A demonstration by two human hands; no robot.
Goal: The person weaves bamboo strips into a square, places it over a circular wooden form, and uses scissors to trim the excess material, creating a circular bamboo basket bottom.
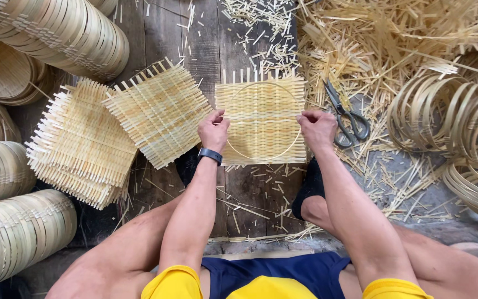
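both arms outstretched, left hand and right hand pinch woven mat.

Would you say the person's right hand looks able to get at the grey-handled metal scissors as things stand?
Probably yes. The right hand grips the edge of the square woven bamboo mat, and the grey-handled metal scissors lie just beside it on loose straw with nothing on top; the hand would need to let go first.

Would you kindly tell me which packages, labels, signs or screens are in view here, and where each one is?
Wristband device: on the left wrist, just below the left hand; a narrow dark band whose face is dark, so a screen cannot be confirmed.
No packages, labels or signs are in view.
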